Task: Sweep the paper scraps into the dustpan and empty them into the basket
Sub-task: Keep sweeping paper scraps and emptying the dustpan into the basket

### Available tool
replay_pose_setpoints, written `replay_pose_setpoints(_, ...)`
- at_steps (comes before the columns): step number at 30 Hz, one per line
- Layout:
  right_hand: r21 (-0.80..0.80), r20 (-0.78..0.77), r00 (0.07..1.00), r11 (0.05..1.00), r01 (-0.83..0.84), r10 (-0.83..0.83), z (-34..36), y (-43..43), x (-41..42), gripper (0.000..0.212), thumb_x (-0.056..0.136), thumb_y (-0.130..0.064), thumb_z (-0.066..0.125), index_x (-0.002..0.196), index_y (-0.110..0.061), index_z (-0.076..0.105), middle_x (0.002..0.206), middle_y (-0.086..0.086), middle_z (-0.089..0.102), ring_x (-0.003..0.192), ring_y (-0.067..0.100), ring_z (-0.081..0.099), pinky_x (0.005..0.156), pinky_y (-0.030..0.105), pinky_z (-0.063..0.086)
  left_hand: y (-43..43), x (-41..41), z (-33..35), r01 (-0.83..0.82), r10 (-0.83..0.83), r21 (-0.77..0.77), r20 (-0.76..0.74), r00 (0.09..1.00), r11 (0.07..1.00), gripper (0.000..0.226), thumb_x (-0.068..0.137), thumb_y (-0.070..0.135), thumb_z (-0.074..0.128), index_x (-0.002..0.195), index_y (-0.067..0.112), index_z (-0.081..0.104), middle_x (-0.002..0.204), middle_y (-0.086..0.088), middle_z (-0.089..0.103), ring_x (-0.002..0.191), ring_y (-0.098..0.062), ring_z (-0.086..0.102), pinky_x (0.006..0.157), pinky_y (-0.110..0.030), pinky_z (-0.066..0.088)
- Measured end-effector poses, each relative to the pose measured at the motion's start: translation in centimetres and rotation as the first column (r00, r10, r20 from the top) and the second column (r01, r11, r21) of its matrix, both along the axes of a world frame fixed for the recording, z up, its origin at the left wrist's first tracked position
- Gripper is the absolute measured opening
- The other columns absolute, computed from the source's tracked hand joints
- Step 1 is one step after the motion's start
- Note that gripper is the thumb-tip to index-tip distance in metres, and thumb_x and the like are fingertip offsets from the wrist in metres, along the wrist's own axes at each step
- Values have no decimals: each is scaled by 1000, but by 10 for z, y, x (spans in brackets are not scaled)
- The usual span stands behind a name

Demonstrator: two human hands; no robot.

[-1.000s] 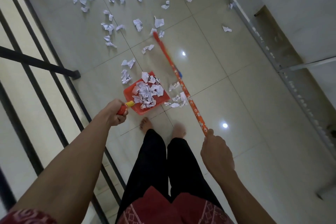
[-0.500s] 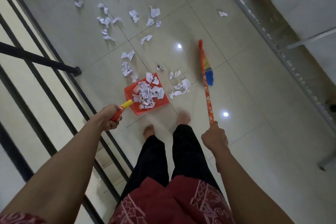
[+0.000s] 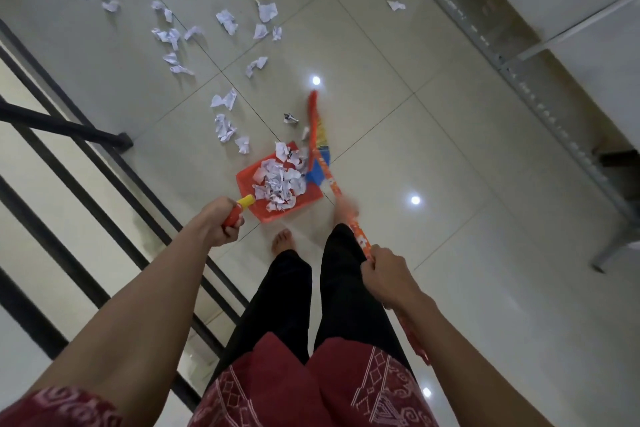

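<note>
Glossy pale floor tiles everywhere, with a black metal railing on the left and a grey metal rack frame on the right. The person looks mid-sweep.

The left hand is wrapped tight round the yellow-and-red handle of a red plastic dustpan, which sits just ahead of the bare feet. A heap of crumpled white paper scraps is already in the pan. The right hand has its fingers curled round the orange patterned stick of a broom. The stick passes through the fist and pokes out behind under the forearm. The multicoloured bristles are right at the pan's far right edge, touching the pile.

So the paper is nowhere near any fingers. It's all at the far end of both tools.

A few loose scraps lie just beyond the pan's mouth, and a whole scatter sits further up the floor. Best guess for the next move: reach the broom out past those near ones and drag them back, with the pan's lip flat on the tile so nothing slides under. No basket in view, so emptying looks a way off.
</note>
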State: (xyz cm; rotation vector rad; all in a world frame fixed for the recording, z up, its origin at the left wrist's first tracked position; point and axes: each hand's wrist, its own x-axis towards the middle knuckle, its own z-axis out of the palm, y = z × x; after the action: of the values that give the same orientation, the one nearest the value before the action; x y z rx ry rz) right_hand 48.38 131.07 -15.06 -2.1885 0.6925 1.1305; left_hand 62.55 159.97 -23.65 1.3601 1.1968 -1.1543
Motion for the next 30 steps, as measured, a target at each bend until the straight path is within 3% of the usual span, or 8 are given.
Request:
replay_pose_setpoints(5, -39, -1, 997, 996, -83, 83, 19, 26, -13, 13, 99, -21, 40, 101, -11, 47, 87, 3, 56, 64, 15, 55, 52, 27, 41, -10, 6, 7, 94, -94, 16, -1, 996, 995, 13, 96, 17, 39, 85, 13, 43, 69, -6, 48, 49, -10, 45, 35, -11, 31)
replay_pose_setpoints(9, 19, -171, 985, 1000, 21, -17, 24, 36, 5, 23, 97, -25, 42, 111, -9, 34, 98, 7, 54, 70, 18, 59, 54, 28, 46, -12, 11, 13, 332, -343, 175, 33, 939, 927, 19, 98, 23, 50, 91, 7, 45, 75, -12, 51, 54, -17, 51, 38, -16, 40)
replay_pose_setpoints(11, 15, -159, 981, 994, 111, -107, 22, 39, 13, 25, 94, -25, 45, 111, -8, 37, 93, 6, 55, 67, 17, 58, 51, 27, 44, -7, 10, 11, 418, -430, 201, 16, 903, 886, 21, 98, 26, 51, 90, 7, 45, 73, -12, 51, 50, -16, 47, 43, -16, 36)
replay_pose_setpoints(13, -23, -79, 993, 996, 87, -88, 22, 43, 14, 20, 95, -25, 45, 106, -10, 39, 87, 3, 53, 68, 16, 56, 51, 27, 40, 1, 6, 7, 438, -446, 187, -2, 895, 879, 23, 96, 28, 54, 88, 9, 45, 69, -10, 48, 50, -16, 41, 47, -18, 29)
replay_pose_setpoints(18, -193, 69, 995, 980, -55, 70, 24, 49, 2, 13, 100, -24, 41, 96, -12, 42, 76, 1, 56, 57, 15, 55, 48, 29, 42, 27, -14, -2, 297, -298, 114, -14, 955, 948, 11, 99, 17, 51, 104, 7, 50, 66, -6, 44, 50, -11, 39, 36, -12, 30)
replay_pose_setpoints(22, -247, 170, 965, 957, -155, 200, 20, 53, 28, 12, 99, -26, 41, 98, -14, 41, 73, 0, 56, 56, 17, 57, 50, 33, 49, 42, -37, 4, 146, -147, 99, 3, 989, 984, 11, 98, 15, 53, 104, 5, 52, 65, -6, 47, 50, -12, 41, 36, -14, 32)
replay_pose_setpoints(27, -87, 236, 943, 972, -220, 234, 13, 72, 85, 19, 99, -35, 40, 103, -17, 42, 86, 5, 60, 69, 26, 63, 64, 43, 57, 49, -65, 10, -7, 6, 164, 7, 1000, 986, 17, 97, 20, 56, 100, 4, 53, 66, -8, 49, 49, -14, 42, 38, -16, 32)
replay_pose_setpoints(30, 82, 236, 947, 967, -242, 217, 11, 93, 131, 18, 97, -32, 44, 98, -15, 49, 92, 8, 62, 79, 29, 62, 70, 40, 54, 44, -80, 8, -95, 96, 196, 3, 995, 976, 19, 100, 22, 49, 94, 4, 50, 64, -9, 47, 46, -15, 40, 38, -17, 31)
